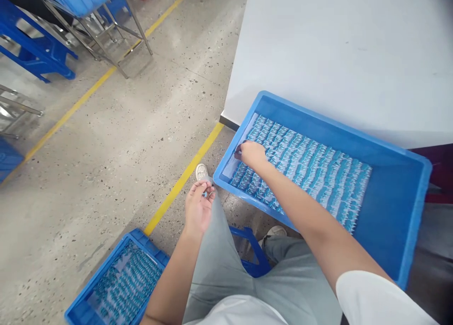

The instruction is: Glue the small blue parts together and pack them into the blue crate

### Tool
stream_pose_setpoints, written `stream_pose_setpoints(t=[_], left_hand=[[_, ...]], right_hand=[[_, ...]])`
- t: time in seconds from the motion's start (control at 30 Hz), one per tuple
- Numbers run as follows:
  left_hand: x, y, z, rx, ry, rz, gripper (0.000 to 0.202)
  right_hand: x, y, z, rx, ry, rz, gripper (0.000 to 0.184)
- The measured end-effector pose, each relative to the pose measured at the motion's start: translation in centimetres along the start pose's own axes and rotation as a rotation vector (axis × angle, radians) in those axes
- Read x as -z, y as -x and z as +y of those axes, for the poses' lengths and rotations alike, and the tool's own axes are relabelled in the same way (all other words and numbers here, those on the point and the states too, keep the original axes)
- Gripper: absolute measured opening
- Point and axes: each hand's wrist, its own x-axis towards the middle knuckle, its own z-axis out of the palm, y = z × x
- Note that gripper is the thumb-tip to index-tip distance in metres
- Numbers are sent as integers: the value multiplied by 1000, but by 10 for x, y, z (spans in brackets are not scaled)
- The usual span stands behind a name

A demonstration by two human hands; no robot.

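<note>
My left hand is raised over my leg, palm up, with its fingers curled on a small light-blue part. Inside the large blue tray, my right hand reaches to the left end, fingers bent and pressed together. Whatever its fingertips hold is hidden or too small to name. Beside and below that hand lie many small blue parts in close wavy rows on a pale sheet.
A white table stands behind the tray. At lower left, a second blue crate on the floor holds similar parts in rows. Blue stools, a metal-legged stand and yellow floor lines are to the left.
</note>
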Motion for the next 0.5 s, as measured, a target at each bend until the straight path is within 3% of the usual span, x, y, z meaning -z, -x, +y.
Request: stream_pose_setpoints(t=[0.23,0.33,0.5], left_hand=[[11,1,-4,49,-68,-17,16],[16,-1,-3,56,-77,-16,16],[25,-6,0,35,-74,26,18]], right_hand=[[-17,-13,2,-38,10,-38,28],[-13,-14,18,-66,-45,8,31],[-2,-21,58,-233,-65,107,30]])
